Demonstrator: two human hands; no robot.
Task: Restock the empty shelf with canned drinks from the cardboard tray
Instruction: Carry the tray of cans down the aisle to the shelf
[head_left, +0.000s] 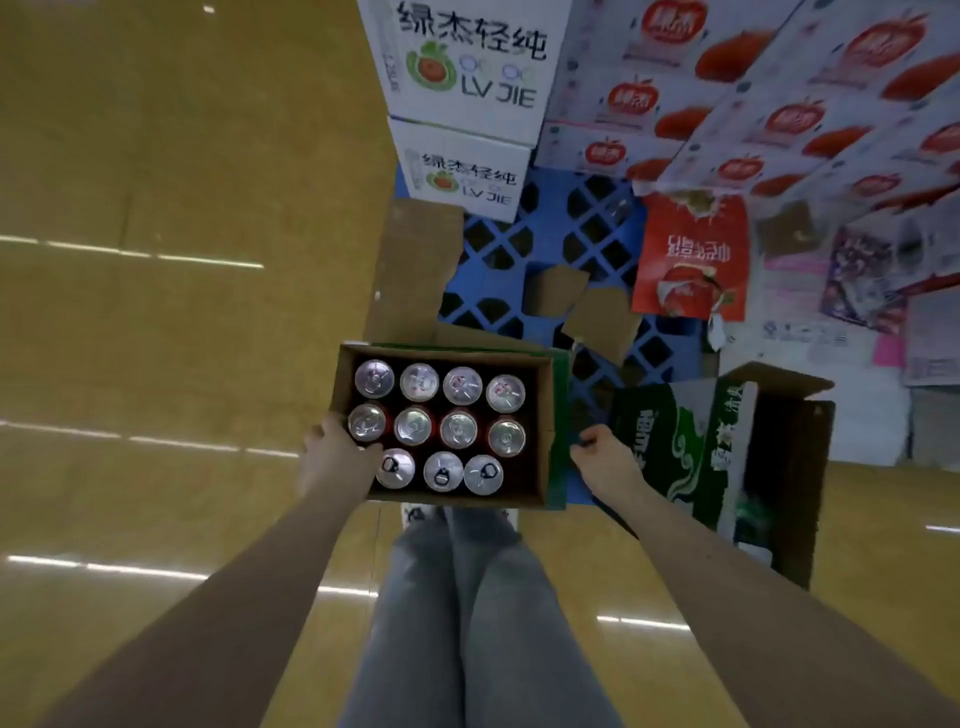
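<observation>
A brown cardboard tray (545, 431) with a green outer side sits below me, in front of my legs. Several canned drinks (457, 428) stand upright in it in three rows, silver tops up; the near-left corner slot is covered by my left hand. My left hand (335, 457) grips the tray's left wall, thumb over the rim. My right hand (602, 457) is closed at the tray's right green wall, fingers curled against it. No shelf is in view.
A blue plastic pallet (571, 244) lies beyond the tray with loose cardboard flaps on it. White drink cartons (467, 104) are stacked at the back, red apple-print boxes (779, 104) to the right. An open green carton (691, 457) stands at my right. Yellow floor spreads left.
</observation>
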